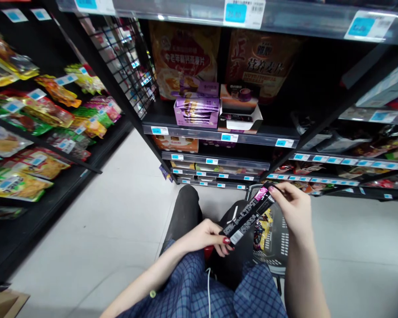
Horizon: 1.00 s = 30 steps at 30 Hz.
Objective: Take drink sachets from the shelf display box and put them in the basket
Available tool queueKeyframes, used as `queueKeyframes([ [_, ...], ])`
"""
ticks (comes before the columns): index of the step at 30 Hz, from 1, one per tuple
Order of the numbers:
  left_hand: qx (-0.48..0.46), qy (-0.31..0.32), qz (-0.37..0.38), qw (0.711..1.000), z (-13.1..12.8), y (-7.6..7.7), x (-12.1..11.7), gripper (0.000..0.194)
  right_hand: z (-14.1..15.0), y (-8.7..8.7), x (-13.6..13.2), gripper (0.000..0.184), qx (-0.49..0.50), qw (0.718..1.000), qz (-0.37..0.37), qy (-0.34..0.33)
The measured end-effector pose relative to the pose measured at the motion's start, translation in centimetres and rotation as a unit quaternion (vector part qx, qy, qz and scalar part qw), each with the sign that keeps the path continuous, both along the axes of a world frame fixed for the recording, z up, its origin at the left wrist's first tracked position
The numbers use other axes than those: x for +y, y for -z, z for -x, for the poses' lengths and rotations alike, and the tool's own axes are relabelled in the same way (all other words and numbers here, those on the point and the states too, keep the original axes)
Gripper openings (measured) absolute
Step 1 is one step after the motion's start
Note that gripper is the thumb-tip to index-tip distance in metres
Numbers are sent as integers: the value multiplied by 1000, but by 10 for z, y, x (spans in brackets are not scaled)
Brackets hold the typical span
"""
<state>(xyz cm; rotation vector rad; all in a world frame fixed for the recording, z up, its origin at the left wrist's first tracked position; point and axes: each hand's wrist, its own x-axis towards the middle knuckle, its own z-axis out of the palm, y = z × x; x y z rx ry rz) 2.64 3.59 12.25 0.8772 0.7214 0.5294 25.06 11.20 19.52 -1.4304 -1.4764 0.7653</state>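
Note:
A long, narrow black sachet (247,218) with pale print and a pink patch is stretched between my two hands, slanting up to the right above my lap. My left hand (212,236) pinches its lower end, thumb on top. At the upper end, my right hand (290,201) grips it between thumb and fingers. Below and to the right, a dark shopping basket (278,247) holds yellow and dark packets (263,229). On the shelf ahead stands an open box (240,119) with a few dark sachets inside, next to a purple box (197,112) full of purple sachets.
Large cereal bags (189,62) stand behind the small boxes. A snack rack (43,115) runs along the left, and more shelves (358,163) fill the right. A wire mesh panel (119,53) closes the shelf's left side. A cardboard box (5,302) sits at the lower left on the floor.

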Motion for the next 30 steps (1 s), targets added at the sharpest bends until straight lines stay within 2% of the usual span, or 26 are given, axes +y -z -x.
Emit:
queueKeyframes([
  [3,-19,14,11,1000,-14,-3,-10,35,8,-2,14,21,-20,999,23,-36],
  [7,-32,-16,14,999,-25,0,-18,39,15,0,24,20,-15,998,36,-47],
  [15,-38,-96,47,994,-23,4,-14,41,13,2,26,18,70,996,42,-32],
  [22,-8,-135,19,991,-19,-2,-9,41,10,-1,24,17,118,993,21,-18],
  [24,11,-169,-8,986,-13,-3,-6,38,6,0,21,17,155,988,18,-15],
  [26,30,-229,-33,973,-5,-5,0,36,2,1,16,17,191,981,11,-23],
  [30,60,-366,-74,926,15,-13,17,29,-5,7,-3,18,209,976,5,-56],
])
